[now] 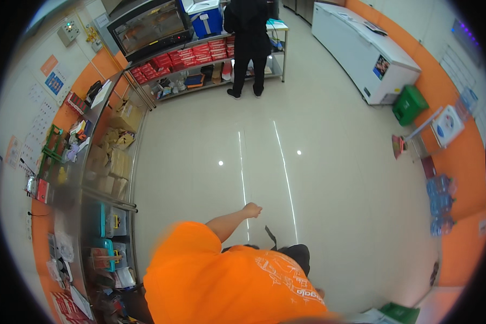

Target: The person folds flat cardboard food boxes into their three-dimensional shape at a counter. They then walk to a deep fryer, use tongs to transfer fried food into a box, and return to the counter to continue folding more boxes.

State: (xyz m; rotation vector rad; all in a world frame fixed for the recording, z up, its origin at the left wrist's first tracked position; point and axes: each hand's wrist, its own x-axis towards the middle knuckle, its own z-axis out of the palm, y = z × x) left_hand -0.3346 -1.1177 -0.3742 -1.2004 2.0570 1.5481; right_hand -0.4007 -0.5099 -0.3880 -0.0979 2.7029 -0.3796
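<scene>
Grips nothing discernible with the left hand (pixel 251 210), open or closed impossible to tell, near a dark strip (pixel 270 234) at lower centre, seemingly light, limp, best pinched by its upper end.

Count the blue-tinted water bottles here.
4: one bottle on the white dispenser, then the far bottle, middle bottle and near bottle grouped by the orange wall. Others may be hidden behind.
</scene>
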